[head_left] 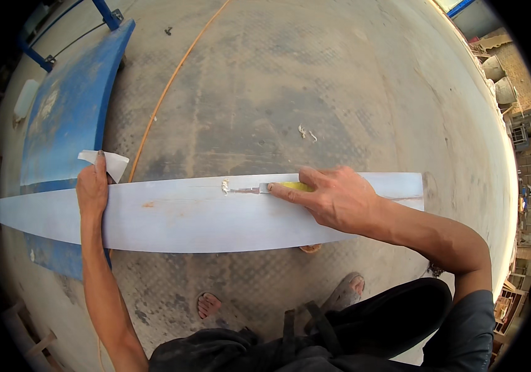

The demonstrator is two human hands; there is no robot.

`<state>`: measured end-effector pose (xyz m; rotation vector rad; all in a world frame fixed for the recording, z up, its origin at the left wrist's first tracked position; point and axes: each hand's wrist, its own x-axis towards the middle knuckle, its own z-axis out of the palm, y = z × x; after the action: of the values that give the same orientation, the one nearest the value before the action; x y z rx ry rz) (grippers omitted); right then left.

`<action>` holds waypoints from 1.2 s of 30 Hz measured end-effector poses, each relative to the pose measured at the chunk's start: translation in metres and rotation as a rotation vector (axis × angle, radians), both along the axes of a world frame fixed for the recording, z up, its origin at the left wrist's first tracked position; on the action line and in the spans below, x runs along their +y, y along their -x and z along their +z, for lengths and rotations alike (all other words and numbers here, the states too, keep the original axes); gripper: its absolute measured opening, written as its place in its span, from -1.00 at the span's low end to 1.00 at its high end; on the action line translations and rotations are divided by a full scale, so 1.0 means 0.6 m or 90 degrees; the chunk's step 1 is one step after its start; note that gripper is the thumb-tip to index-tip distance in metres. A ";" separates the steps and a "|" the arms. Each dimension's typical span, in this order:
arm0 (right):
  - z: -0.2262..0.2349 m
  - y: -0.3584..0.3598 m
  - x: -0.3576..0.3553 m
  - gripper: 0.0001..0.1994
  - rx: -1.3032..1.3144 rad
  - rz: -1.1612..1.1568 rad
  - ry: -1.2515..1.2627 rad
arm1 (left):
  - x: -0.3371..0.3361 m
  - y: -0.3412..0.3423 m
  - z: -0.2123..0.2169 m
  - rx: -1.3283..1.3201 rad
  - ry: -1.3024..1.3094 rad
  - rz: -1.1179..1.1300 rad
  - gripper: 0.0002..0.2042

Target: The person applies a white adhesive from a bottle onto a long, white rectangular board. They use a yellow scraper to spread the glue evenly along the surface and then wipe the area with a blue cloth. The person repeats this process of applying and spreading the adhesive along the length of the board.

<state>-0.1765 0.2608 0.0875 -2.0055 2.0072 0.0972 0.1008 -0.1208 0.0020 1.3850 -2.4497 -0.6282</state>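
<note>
A long pale blue-grey panel (179,217) lies across the middle of the view, tapering to a point at the left. My right hand (333,198) holds a yellow-handled scraper (281,186), its metal blade flat on the panel's upper edge beside a small blob of whitish filler (225,185). My left hand (92,189) rests on the panel's upper edge further left, pinching a folded piece of white paper (112,163).
A large curved blue panel (67,111) lies on the concrete floor at the left, under the pale one. An orange cable (166,90) runs across the floor. My sandalled feet (346,291) stand below the panel. Blue metal frame bars (105,13) are at top left.
</note>
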 end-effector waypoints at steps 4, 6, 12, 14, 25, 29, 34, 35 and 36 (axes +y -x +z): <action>-0.003 -0.004 -0.001 -0.29 -0.012 0.005 0.039 | 0.004 0.004 0.007 0.007 -0.002 0.002 -0.24; -0.012 -0.014 -0.020 -0.28 0.002 0.020 0.074 | 0.000 0.005 0.004 0.011 0.005 -0.015 -0.24; 0.007 0.001 -0.004 -0.29 -0.022 0.005 -0.012 | 0.003 -0.003 0.004 -0.002 -0.001 -0.010 -0.25; -0.002 -0.008 -0.012 -0.26 -0.005 0.002 0.017 | 0.002 0.006 0.006 -0.001 -0.003 -0.012 -0.25; -0.013 -0.034 -0.051 -0.43 -0.030 0.026 0.067 | 0.005 0.005 0.003 0.002 -0.001 0.013 -0.25; 0.001 -0.019 -0.034 -0.45 -0.028 0.026 -0.006 | 0.009 0.002 0.005 -0.002 0.008 -0.001 -0.25; -0.006 -0.038 -0.057 -0.39 -0.015 0.023 0.017 | 0.011 0.006 0.011 -0.015 0.032 -0.017 -0.26; -0.012 -0.038 -0.062 -0.38 -0.015 0.033 0.034 | 0.010 0.008 0.012 -0.012 0.032 -0.018 -0.26; -0.014 -0.038 -0.065 -0.36 -0.015 0.043 0.050 | 0.009 0.011 0.013 -0.010 0.032 -0.019 -0.25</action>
<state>-0.1539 0.2218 0.0793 -2.1131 1.9581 0.0104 0.0939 -0.1152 0.0100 1.3425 -2.4846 -0.5593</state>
